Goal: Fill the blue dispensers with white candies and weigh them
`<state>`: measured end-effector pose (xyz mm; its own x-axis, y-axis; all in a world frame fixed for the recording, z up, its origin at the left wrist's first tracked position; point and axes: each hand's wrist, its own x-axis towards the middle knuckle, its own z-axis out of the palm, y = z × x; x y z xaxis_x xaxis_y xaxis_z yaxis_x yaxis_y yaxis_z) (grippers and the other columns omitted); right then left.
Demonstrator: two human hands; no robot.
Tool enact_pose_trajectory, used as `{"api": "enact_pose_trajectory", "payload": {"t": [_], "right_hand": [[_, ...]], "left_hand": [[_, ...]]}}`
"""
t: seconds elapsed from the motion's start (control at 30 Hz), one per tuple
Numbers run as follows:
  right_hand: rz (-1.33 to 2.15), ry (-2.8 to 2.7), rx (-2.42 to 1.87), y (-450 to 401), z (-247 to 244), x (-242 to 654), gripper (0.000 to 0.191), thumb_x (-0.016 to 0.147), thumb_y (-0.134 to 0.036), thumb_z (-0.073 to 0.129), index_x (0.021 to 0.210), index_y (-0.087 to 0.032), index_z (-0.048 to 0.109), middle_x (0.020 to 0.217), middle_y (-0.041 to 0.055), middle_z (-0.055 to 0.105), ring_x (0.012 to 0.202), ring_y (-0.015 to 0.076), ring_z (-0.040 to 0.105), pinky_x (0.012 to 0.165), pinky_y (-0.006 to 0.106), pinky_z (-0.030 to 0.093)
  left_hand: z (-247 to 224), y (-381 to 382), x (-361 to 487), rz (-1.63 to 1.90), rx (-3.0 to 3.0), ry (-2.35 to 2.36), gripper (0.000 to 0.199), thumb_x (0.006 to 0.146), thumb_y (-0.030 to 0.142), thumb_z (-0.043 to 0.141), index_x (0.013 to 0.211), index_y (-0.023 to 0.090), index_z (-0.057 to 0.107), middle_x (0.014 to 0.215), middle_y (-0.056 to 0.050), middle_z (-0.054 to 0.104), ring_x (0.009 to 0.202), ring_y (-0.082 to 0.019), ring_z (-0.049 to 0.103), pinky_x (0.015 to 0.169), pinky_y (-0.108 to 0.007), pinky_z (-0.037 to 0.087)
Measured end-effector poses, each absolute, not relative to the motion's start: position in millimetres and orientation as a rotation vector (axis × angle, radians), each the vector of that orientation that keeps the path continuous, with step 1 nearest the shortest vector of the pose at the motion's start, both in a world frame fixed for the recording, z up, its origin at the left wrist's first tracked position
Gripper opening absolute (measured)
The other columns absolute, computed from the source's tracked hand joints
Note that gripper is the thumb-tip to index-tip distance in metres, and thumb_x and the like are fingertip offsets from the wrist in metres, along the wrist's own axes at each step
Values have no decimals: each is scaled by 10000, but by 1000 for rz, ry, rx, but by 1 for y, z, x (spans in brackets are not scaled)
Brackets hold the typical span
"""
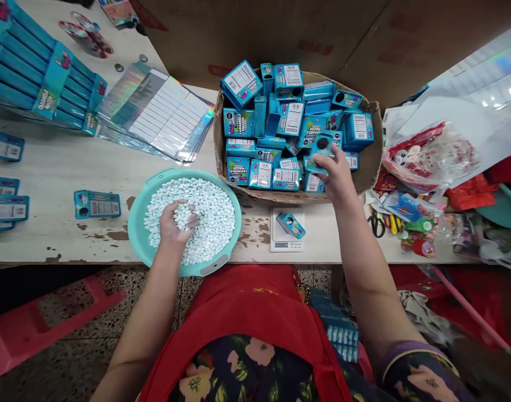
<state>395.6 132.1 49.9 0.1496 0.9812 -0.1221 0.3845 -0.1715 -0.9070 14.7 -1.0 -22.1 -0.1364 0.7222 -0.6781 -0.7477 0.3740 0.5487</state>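
My left hand (177, 223) is cupped palm up in the teal bowl (137, 220), its fingers curled round a heap of small white candies (209, 223). At the right side of the cardboard box (375, 162), my right hand (337, 173) grips a blue candy box (322, 145) with a dark round hole in its face. Many similar blue boxes (239, 123) fill the cardboard box. One more blue box (292, 225) lies on the white digital scale (280, 237), below the cardboard box.
Holographic printed sheets (163, 114) lie behind the bowl. Stacked blue packs (38, 72) stand at far left, with a single blue box (97, 204) nearer. Scissors (376, 224), a red-and-white plastic bag (431, 159) and wrappers crowd the right. A pink stool (25, 335) is below left.
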Motion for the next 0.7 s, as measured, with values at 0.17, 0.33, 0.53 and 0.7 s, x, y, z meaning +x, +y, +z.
{"api": "enact_pose_trajectory", "payload": {"t": [0.17,0.33,0.53,0.7], "right_hand": [[1591,-995,-1385,16,88,357,668,691,-620,492,1219,-216,550,1034,111,664,1015,310,619,813,505,506],[1956,-663,-1195,-53,51,312,633,715,-580,427,1228,-228,544,1091,117,670,991,306,634,773,508,513],[2042,-514,-1127,-72,18,304,538,671,-490,599,1138,-224,570,1068,109,693,915,295,663,739,492,531],[1782,-595,-1343,-65,18,291,453,661,-345,702,1085,-234,589,989,56,712,835,236,676,720,393,551]], "left_hand": [[-25,3,16,1263,-207,1149,239,786,415,530,803,177,552,768,-61,619,587,-159,594,384,-195,401],[-27,8,15,1298,-185,996,128,749,302,581,783,194,524,705,-6,565,560,-120,564,390,-167,383],[-20,7,15,1179,-169,1079,133,734,267,601,820,197,528,725,-5,570,581,-111,578,403,-152,390],[-25,8,21,1195,-173,1160,164,770,338,580,790,195,505,761,-18,602,607,-123,609,471,-198,472]]}}
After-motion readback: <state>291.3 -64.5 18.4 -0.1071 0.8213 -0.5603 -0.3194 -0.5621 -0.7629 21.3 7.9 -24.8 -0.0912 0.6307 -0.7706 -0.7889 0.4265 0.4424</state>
